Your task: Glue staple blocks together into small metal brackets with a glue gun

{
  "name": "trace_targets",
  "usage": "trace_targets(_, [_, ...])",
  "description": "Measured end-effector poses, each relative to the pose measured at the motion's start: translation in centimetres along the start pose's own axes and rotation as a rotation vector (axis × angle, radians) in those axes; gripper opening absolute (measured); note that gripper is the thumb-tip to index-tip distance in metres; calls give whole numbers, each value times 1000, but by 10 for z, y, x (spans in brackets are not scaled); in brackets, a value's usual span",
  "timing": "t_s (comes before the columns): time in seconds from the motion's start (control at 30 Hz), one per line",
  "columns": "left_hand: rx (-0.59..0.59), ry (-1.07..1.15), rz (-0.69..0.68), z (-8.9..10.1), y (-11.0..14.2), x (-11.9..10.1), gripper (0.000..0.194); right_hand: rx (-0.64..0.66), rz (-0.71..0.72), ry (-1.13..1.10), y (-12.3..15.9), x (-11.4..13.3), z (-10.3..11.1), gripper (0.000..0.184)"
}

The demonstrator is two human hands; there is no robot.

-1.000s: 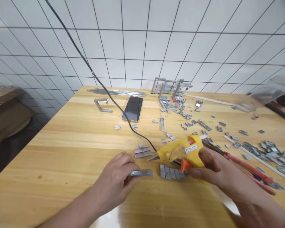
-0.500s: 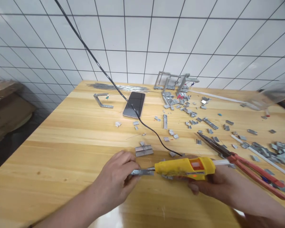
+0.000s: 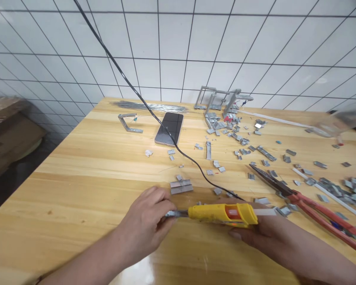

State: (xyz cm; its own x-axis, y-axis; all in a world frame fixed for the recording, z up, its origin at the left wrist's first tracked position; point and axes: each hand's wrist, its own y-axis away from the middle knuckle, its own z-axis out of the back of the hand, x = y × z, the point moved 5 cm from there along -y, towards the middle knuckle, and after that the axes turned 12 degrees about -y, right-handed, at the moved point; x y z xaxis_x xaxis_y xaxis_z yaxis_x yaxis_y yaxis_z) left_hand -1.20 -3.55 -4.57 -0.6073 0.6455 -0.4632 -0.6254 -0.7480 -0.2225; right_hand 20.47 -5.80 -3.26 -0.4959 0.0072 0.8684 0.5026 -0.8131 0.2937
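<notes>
My left hand (image 3: 152, 219) pinches a small grey metal strip (image 3: 170, 213) between thumb and fingers, low over the table. In my right hand (image 3: 255, 229) is a yellow hot glue gun (image 3: 212, 213), its top turned towards me and a white glue stick (image 3: 267, 212) poking out of its back. The gun's metal nozzle reaches the strip close to my left fingertips; whether it touches cannot be made out. Just beyond my left hand lies a flat grey metal piece (image 3: 181, 187) with a smaller bit against it. The gun's trigger is hidden.
Red-handled pliers (image 3: 317, 213) lie at the right among scattered metal bits (image 3: 341, 190). A black cord (image 3: 130, 85) crosses over a phone (image 3: 169, 129). Thin metal rods (image 3: 150, 107), a bent bracket (image 3: 127, 123) and upright metal frames (image 3: 213, 101) are near the tiled wall.
My right hand has swung the glue gun left and down, turning it, so its nozzle now lies along the strip. My left hand keeps its hold. The view has shifted slightly.
</notes>
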Motion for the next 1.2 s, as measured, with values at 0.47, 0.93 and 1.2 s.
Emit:
trace_targets(0.47, [-14, -17, -8, 0, -1, 0, 12, -63, 70, 130, 3, 2, -4, 43])
trace_targets(0.93, [-7, -9, 1, 0, 0, -1, 12, -56, 81, 92, 1, 5, -5, 42])
trace_targets(1.2, [-8, 1, -2, 1, -1, -1, 14, -70, 64, 103, -1, 12, -4, 37])
